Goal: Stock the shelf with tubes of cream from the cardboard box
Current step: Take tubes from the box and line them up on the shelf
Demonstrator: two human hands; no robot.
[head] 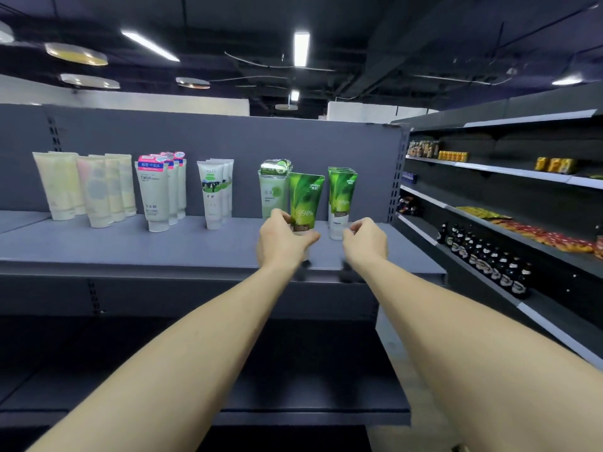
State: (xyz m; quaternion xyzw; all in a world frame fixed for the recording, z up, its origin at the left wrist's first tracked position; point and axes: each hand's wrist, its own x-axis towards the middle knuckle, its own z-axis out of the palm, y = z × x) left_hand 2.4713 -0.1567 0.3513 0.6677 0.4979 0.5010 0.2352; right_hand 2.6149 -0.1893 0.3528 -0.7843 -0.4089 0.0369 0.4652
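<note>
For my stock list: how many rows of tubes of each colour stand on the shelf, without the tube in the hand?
Pale yellow rows: 2
White rows with pink tops: 1
White rows with green print: 1
Pale green rows: 1
Bright green rows: 1
Total: 6

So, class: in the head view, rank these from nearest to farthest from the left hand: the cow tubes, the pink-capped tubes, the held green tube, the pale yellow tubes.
1. Green tube, gripped in the left hand.
2. Cow tubes, left of it on the shelf.
3. Pink-capped tubes, further left.
4. Pale yellow tubes, at the far left end.
</note>
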